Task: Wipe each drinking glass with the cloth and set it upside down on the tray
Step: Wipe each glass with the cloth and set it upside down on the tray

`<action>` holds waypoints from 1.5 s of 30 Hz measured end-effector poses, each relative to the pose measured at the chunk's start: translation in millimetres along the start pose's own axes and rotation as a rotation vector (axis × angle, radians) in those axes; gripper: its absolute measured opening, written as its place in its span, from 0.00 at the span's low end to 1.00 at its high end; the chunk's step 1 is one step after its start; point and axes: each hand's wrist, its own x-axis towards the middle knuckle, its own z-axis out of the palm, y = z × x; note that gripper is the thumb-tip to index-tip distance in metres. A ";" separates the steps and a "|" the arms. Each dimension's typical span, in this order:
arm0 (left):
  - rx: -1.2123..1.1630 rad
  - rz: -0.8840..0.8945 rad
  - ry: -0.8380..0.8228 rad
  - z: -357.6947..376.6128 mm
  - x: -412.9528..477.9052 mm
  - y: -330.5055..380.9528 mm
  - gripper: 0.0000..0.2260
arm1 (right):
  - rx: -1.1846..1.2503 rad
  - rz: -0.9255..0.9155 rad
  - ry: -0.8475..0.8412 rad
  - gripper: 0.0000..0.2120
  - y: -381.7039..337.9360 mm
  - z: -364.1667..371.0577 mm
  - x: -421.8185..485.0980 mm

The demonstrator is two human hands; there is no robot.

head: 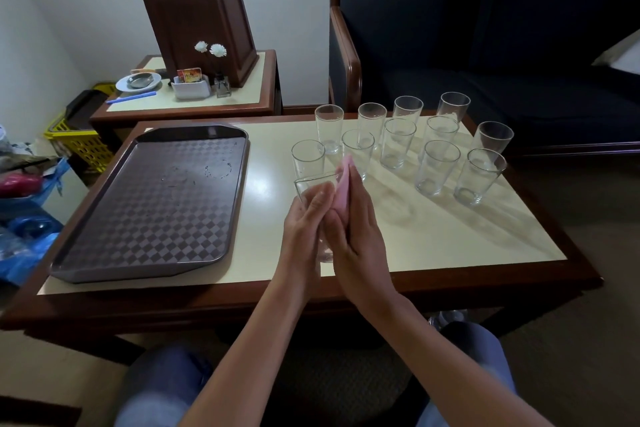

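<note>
My left hand [306, 215] grips a clear drinking glass [313, 185], held tilted above the table with its rim pointing away from me. My right hand [356, 218] presses a pink cloth [343, 184] against the glass's right side, fingers straight along it. The brown checkered tray [152, 201] lies at the left of the table with nothing on it but a few water marks. Several clear glasses [438, 166] stand upright in rows on the table's far right half.
The cream-topped table [433, 236] has a dark wood rim. A side table [194, 97] behind it carries a wooden lamp base, a dish and small items. A dark sofa [502, 45] stands at the back right. A yellow basket [79, 142] and blue bags sit at left.
</note>
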 end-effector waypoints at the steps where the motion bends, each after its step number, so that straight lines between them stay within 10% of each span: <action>1: 0.009 -0.011 -0.012 -1.4 1.1 0.4 0.32 | 0.060 0.035 -0.001 0.28 -1.1 -0.8 3.1; 6: 0.084 -0.037 0.003 -5.4 2.4 2.2 0.33 | 0.296 0.203 0.035 0.17 1.7 2.8 4.9; 15: 0.022 -0.092 0.125 4.2 3.5 -1.5 0.33 | -0.009 0.055 0.027 0.30 6.9 8.3 -1.3; 32: -0.254 -0.307 0.270 -3.6 10.5 3.1 0.35 | 0.536 0.453 -0.012 0.16 4.4 -3.9 9.0; 38: -0.425 -0.452 0.212 -11.3 9.4 10.5 0.34 | 0.599 0.393 0.061 0.16 2.8 -7.7 9.9; 45: -0.884 -0.685 0.031 -11.8 15.2 15.2 0.25 | -0.025 -0.067 0.060 0.25 16.7 10.6 -1.5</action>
